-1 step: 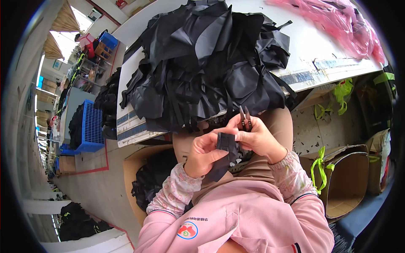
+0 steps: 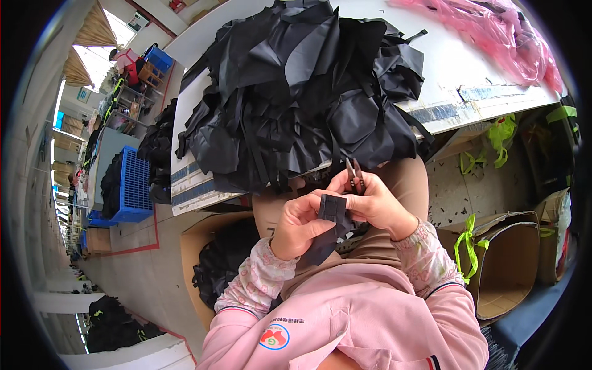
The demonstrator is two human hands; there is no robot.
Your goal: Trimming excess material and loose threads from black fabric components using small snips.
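Left of the counter (image 2: 444,68), a blue crate (image 2: 137,191). Below the counter's left end, a brown box (image 2: 191,253) with black cloth inside. In front of the counter, left hand (image 2: 293,228), grip pinching a small black piece of cloth (image 2: 333,208). On the counter, a big black heap (image 2: 283,80). In front of the counter, dark snips (image 2: 356,179), tips apart, then right hand (image 2: 379,203), grip closed around the snips. On the counter's right side, a pink bag (image 2: 493,37). Below the counter's right end, an open carton (image 2: 505,265).
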